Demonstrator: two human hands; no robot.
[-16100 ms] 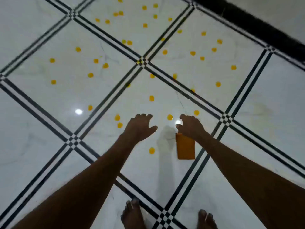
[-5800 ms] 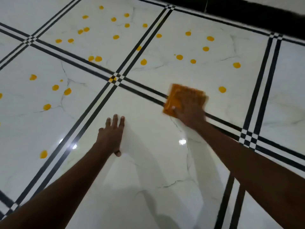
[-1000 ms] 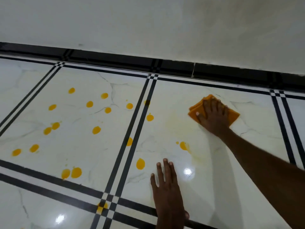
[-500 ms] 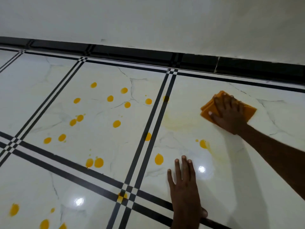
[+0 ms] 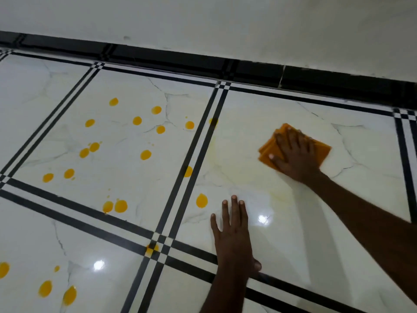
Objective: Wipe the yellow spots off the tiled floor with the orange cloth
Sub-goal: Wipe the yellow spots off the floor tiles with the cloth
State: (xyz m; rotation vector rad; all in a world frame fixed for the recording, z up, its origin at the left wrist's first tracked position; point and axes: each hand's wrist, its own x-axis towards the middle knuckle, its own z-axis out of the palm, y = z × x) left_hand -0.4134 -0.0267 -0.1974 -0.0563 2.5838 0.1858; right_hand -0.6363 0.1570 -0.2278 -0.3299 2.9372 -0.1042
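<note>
- orange cloth point(image 5: 268, 152) folded, flat on the tiled floor point(image 5: 248, 136) at about 2 o'clock in the frame, near the black skirting point(image 5: 171, 57).
- cloth's long axis runs roughly 10 to 4 o'clock; one corner points up toward the wall point(image 5: 203, 19).
- right hand point(image 5: 295, 157) pressed palm-down on the cloth, fingers spread wide and pointing to 11 o'clock, not curled around it.
- left hand point(image 5: 233, 238) flat on bare tile at about 5 o'clock, fingers together pointing to 12, holding nothing.
- yellow spots point(image 5: 145, 154) mostly on the tile at 9–10 o'clock; one spot point(image 5: 201, 200) just left of the left fingertips.
- faint yellow smear point(image 5: 234, 170) between the hands.
</note>
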